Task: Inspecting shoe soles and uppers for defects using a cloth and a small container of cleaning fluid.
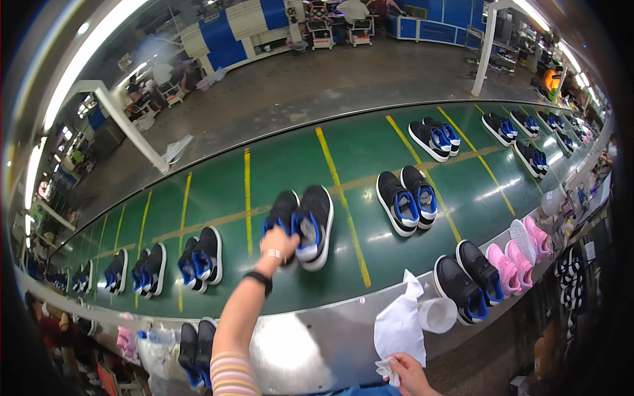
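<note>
My left hand [279,245], with a dark band on the wrist, reaches out over the green conveyor belt [284,290]. Its fingers are closed on the heel of a black sneaker [284,206] with blue lining and a white sole. Close beside that shoe stands its mate, another black sneaker [317,221]. Near the lower edge my right hand [407,375] pinches a small crumpled piece of white cloth [388,371]. Just above it a larger white cloth [401,327] lies on the metal ledge [290,350]; whether the two are one piece I cannot tell.
A translucent white cup [437,315] stands right of the cloth. Beyond it on the ledge are black sneakers [469,280] and pink shoes [512,265]. More black pairs [407,200] sit along the belt, crossed by yellow lines. A white post [129,125] rises at the far left.
</note>
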A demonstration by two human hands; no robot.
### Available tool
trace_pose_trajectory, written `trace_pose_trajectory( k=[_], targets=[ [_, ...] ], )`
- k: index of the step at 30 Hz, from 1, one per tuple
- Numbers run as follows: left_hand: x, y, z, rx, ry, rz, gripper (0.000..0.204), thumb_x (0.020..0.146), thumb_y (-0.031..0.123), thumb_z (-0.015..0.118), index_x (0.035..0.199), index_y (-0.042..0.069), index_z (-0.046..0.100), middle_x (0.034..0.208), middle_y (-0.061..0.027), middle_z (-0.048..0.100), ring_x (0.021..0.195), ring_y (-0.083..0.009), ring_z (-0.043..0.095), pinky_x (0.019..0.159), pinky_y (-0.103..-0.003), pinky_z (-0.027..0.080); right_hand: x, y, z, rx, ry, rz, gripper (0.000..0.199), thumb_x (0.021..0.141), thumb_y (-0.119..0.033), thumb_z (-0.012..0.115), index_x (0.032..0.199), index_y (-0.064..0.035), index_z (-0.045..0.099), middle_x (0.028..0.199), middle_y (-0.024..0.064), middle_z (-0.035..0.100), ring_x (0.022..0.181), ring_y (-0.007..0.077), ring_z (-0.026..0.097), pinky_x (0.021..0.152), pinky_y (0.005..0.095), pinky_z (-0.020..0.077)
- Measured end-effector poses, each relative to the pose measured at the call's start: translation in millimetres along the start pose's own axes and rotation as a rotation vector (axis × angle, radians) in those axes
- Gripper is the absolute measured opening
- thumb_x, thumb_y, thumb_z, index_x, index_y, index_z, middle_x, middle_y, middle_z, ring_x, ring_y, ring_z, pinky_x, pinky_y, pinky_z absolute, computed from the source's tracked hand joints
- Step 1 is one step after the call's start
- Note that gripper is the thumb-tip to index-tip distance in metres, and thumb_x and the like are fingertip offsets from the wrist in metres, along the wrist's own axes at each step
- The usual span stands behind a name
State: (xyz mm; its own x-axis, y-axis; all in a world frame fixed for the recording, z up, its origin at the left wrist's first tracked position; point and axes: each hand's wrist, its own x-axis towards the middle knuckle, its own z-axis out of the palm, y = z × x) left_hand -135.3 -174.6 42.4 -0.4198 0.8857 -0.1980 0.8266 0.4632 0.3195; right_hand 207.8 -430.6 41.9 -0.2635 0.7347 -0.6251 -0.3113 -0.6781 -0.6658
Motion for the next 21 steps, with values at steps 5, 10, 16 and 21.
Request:
trace_pose_trajectory(
  k=[5, 10, 16, 21],
  targets=[
    [158.6, 55.2, -2.9, 0.058, 0.14, -0.079, 0.046, 0.071, 0.028, 0.053, 0.109, 0.002, 0.051, 0.099, -0.0137, 0.06, 0.094, -0.0294, 0.057, 0.094, -0.053, 0.025, 7.6, -6.4, 19.2, -0.025, 0.302, -0.037, 0.021, 0.086, -0.012, 0.048, 0.103, 0.0002, 0.051, 0.089, 0.0059, 0.058, 0.079, 0.0099, 0.053, 0.062, 0.0225, 0.0433],
    [189.4, 39.0, 60.7, 0.085, 0.138, 0.149, 0.05, 0.073, 0.031, 0.054, 0.121, 0.024, 0.041, 0.135, -0.015, 0.025, 0.125, -0.0294, 0.024, 0.089, -0.062, 0.023, 35.4, -15.8, 30.6, 0.338, 0.275, 0.074, 0.021, 0.084, -0.007, 0.047, 0.103, 0.001, 0.053, 0.091, 0.0066, 0.054, 0.078, 0.013, 0.051, 0.065, 0.0244, 0.0424],
    [-40.1, -26.2, 30.0, 0.05, -0.031, 0.707, 0.048, 0.07, 0.026, 0.061, 0.114, 0.016, 0.045, 0.124, -0.017, 0.033, 0.118, -0.0334, 0.032, 0.089, -0.058, 0.03, 51.1, -37.5, 21.1, -0.579, -0.009, -0.216, 0.03, 0.082, -0.004, 0.048, 0.111, 0.0043, 0.049, 0.116, 0.0243, 0.044, 0.107, 0.0365, 0.043, 0.094, 0.0417, 0.0298],
    [-240.1, -171.1, -10.8, 0.114, 0.097, -0.066, 0.04, 0.063, 0.022, 0.066, 0.101, 0.013, 0.054, 0.099, -0.0174, 0.048, 0.09, -0.0347, 0.046, 0.072, -0.042, 0.04, 57.3, -59.9, 23.2, -0.814, -0.257, -0.297, 0.027, 0.076, 0.0, 0.052, 0.103, 0.0024, 0.054, 0.1, 0.0213, 0.054, 0.097, 0.0332, 0.05, 0.085, 0.0387, 0.0377]
  ],
)
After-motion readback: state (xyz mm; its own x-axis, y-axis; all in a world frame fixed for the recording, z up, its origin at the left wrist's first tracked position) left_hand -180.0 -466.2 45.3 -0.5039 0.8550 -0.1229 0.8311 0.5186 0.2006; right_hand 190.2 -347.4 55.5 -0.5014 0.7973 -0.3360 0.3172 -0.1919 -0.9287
